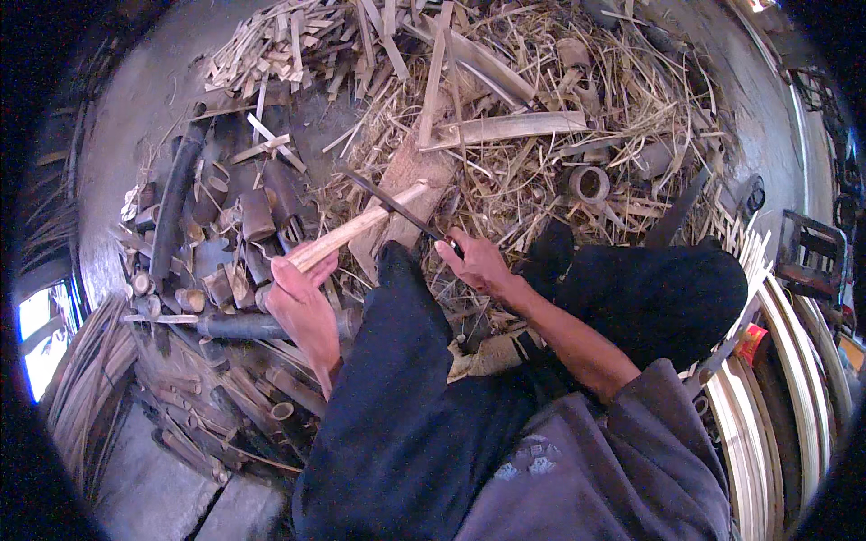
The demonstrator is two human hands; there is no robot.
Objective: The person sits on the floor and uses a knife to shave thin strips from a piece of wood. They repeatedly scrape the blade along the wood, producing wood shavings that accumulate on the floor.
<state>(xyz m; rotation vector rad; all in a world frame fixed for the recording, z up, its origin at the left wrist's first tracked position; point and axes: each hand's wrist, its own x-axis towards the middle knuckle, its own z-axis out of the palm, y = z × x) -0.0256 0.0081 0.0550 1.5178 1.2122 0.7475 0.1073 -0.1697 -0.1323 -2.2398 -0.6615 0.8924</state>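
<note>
My left hand (pixel 302 293) is closed round the near end of a pale split bamboo piece (pixel 347 236), which slants up and away to the right. Its far end rests on or just over a worn wooden block (pixel 417 171) between my legs. In my right hand (pixel 476 263) is the handle of a long dark-bladed knife (pixel 401 212). The blade lies across the bamboo near its far end; whether it has bitten into it I cannot tell. My fingers cover most of the handle.
Shavings and thin strips (pixel 523 180) litter the floor ahead. Cut bamboo tubes (pixel 257 216) lie at the left, with a heap of short pale slats (pixel 271 45) beyond. Another broad blade (pixel 677 209) stands at the right. Long bamboo strips (pixel 735 433) bend along my right side.
</note>
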